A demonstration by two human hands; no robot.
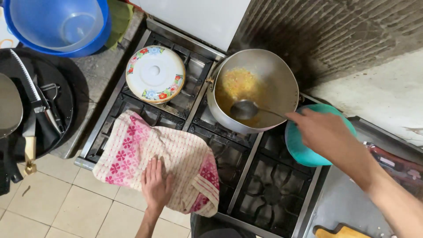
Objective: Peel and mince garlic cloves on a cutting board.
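Left hand (156,184) lay flat on pink-and-white cloth (154,159) at front edge of stove (246,194). Right hand (324,132) gripped ladle (246,110) dipped in steel pot (260,83) at back edge, with yellow food inside; teal bowl (304,152) just beside.

The stove (246,176) fills the middle of the frame. On its upper right burner sits a pot (257,88) with food in it, and a ladle (246,109) rests inside, its handle running right to the right hand (324,132). Just right of the pot, partly under that hand, lies a bowl (304,152). On the upper left burner sits a lidded dish (155,80). Below it a cloth (158,161) covers the lower left burner, with the left hand (155,185) flat on it. In the upper left corner stands a basin (57,26); below it, at the left edge, knives (33,103) lie on a round tray (66,88). A wooden board (341,232) sits at the lower right.
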